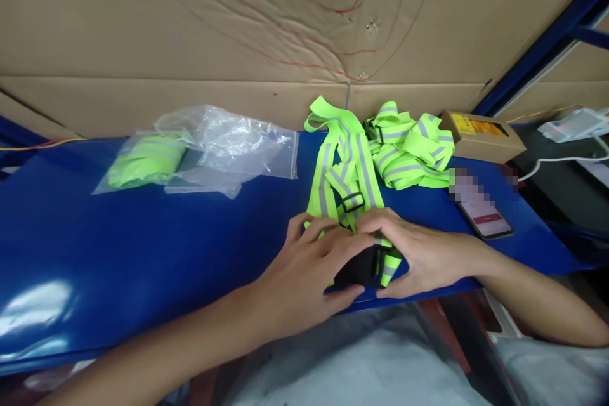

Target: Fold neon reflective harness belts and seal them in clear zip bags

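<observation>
A neon yellow-green reflective strap harness (370,168) with grey stripes lies on the blue table, its near end gathered at the front edge. My left hand (316,266) curls over the left side of that gathered end. From the right, my right hand (419,252) grips the same end, thumb below and fingers above. Between the hands shows a black piece (359,268) of the harness. Just beyond my fingers, a black buckle (353,202) sits on a strap. Some of my fingertips are hidden in the straps.
Another heap of reflective straps (404,149) lies behind right, by a cardboard box (480,136) and a phone (488,219). Clear plastic bags (238,146), one holding a folded yellow-green strap bundle (147,160), lie at back left. A cardboard wall (190,32) closes the rear.
</observation>
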`<action>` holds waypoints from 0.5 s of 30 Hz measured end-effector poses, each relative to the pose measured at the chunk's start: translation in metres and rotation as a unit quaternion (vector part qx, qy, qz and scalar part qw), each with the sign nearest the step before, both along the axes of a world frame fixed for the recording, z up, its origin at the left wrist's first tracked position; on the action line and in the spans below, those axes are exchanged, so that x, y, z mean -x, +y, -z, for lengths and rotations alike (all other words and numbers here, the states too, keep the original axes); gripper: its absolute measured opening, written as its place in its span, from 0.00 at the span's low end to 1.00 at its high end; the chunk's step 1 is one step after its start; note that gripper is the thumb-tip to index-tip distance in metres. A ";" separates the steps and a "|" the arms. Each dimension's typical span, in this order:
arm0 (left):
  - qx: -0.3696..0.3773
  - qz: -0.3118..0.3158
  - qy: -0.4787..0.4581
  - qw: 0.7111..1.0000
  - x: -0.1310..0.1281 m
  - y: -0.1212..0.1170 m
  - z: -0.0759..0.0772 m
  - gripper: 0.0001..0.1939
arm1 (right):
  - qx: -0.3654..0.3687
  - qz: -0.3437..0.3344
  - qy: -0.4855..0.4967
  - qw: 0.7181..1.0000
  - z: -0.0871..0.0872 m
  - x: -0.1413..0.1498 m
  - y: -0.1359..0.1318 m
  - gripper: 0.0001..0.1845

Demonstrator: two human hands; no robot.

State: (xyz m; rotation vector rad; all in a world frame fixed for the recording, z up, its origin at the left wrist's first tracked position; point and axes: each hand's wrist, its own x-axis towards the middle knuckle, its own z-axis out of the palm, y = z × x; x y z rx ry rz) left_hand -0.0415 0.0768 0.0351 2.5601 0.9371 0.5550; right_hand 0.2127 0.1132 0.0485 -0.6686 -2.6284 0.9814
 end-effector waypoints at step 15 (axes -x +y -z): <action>-0.014 -0.004 -0.024 1.000 0.013 0.016 -0.012 0.25 | 0.075 0.043 0.070 0.994 0.001 -0.010 0.012 0.50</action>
